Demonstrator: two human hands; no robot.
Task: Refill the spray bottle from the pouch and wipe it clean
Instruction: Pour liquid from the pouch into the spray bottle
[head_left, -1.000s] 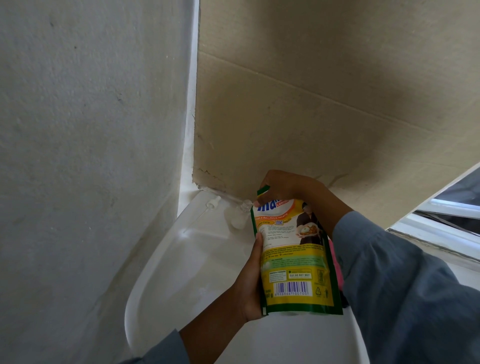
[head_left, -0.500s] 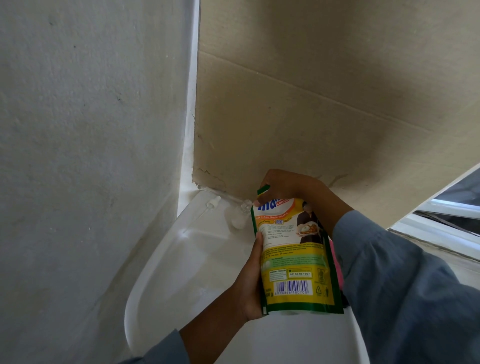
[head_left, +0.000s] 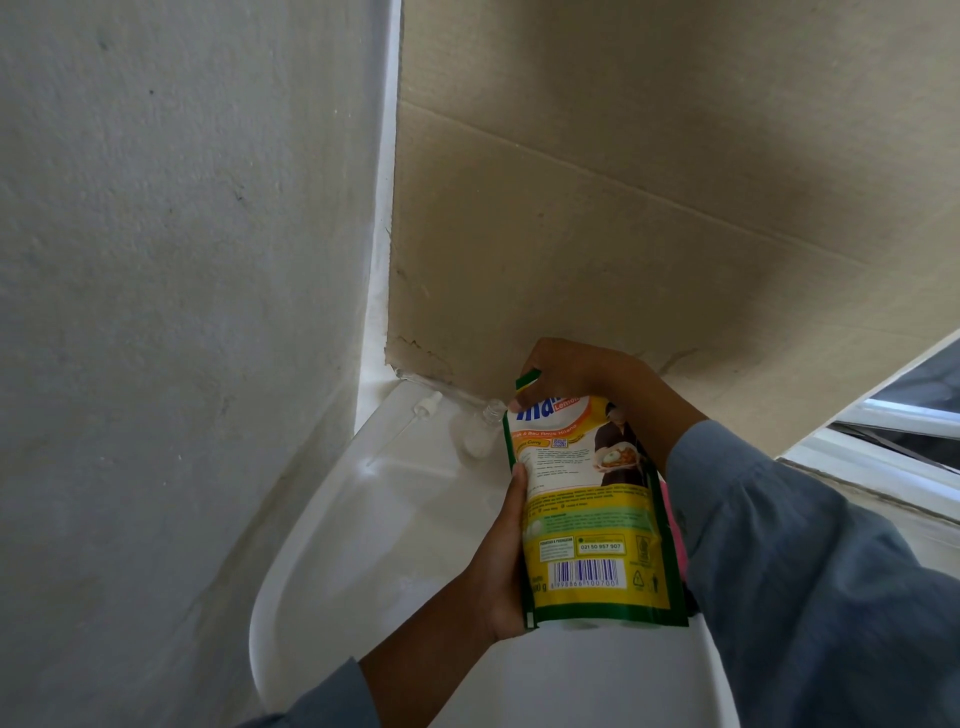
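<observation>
Pump head (head_left: 427, 404) lies loose at the basin's (head_left: 291, 561) far left corner; just right of it the clear spray bottle (head_left: 480, 431) stands uncapped. Your left hand (head_left: 501, 566) curls round the refill pouch's (head_left: 597, 519) left edge, your right hand (head_left: 566, 371) pinches its top corner, long axis upright, spout corner just beside the bottle's mouth.

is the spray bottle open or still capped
Open: the small clear spray bottle shows a bare neck, and its white sprayer head with dip tube lies apart on the white tray.
</observation>
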